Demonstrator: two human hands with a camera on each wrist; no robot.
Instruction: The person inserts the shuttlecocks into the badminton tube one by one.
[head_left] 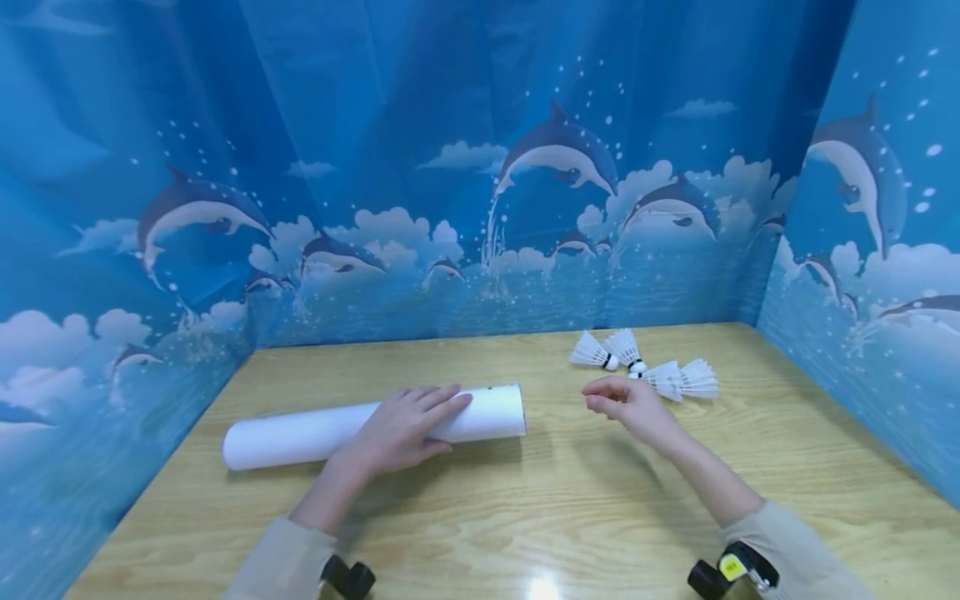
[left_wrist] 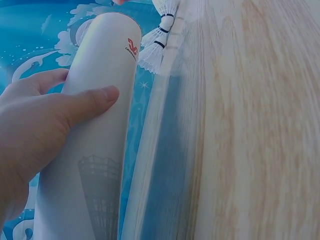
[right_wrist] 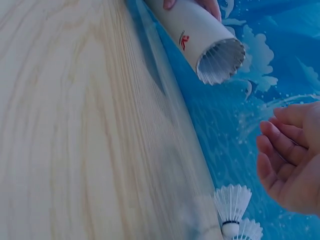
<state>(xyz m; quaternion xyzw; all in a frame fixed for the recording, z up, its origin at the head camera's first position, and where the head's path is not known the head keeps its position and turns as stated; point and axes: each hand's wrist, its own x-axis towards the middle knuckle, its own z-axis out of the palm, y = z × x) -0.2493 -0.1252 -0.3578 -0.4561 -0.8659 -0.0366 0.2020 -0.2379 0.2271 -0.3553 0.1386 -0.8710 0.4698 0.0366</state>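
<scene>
A long white shuttlecock tube lies on its side on the table, its right end turned toward my right hand. My left hand grips it near that end, fingers over the top and thumb along the near side. In the right wrist view, the tube has an open end, with a feather skirt visible just inside the rim. My right hand is off the tube with its fingers loosely curled, and nothing shows between them. Several white shuttlecocks lie just beyond it, some overlapping.
A light wood-grain table fills the lower part of the head view. Blue dolphin-print sheeting hangs behind it and along both sides. The sleeves each carry a small black wrist camera.
</scene>
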